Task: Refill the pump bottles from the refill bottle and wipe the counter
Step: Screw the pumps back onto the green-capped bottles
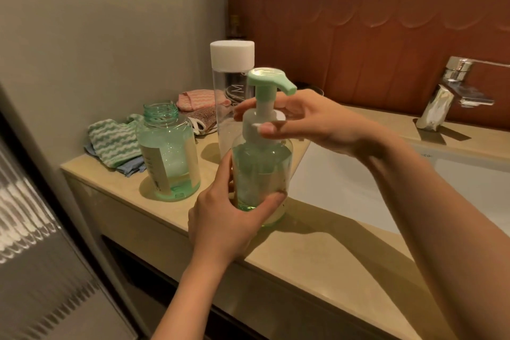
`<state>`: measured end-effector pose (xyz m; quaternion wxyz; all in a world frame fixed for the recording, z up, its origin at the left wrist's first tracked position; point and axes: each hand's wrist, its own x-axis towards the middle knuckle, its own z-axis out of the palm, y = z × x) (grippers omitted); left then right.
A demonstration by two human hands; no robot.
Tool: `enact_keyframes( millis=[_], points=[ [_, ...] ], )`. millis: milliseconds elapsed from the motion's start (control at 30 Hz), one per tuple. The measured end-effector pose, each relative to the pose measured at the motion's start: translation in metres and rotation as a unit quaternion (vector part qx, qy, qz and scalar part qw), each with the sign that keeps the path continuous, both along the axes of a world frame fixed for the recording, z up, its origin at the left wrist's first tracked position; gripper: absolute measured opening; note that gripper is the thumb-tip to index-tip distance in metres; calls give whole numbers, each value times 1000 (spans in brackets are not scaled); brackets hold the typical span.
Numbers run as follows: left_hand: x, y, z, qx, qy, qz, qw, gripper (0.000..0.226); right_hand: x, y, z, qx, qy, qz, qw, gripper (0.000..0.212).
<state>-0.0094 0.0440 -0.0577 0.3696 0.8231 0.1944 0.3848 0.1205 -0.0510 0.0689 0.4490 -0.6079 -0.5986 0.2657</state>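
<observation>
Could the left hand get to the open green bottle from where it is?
Probably yes. The open green bottle stands just left of the left hand with bare counter between, but that hand would first have to release the pump bottle.

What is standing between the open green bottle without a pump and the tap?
In the head view, the pump bottle, held by both hands, and the white-capped refill bottle behind it lie between the open bottle and the tap.

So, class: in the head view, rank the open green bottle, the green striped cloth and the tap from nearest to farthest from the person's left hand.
From the left hand:
1. Open green bottle, on the counter just to its left.
2. Green striped cloth, farther left, by the wall.
3. Tap, far right, beyond the sink.
</observation>
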Motion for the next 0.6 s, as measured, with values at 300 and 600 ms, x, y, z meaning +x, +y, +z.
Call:
enact_keyframes(
  millis=[300, 600],
  points=[
    [0, 1, -1, -21, 1, 5, 1000, 91, -19, 27, -17, 105, -120, -188, 969, 38],
    [0, 0, 0, -14, 21, 30, 999, 80, -7, 6, -9, -6, 15, 21, 1000, 40]
  ],
)
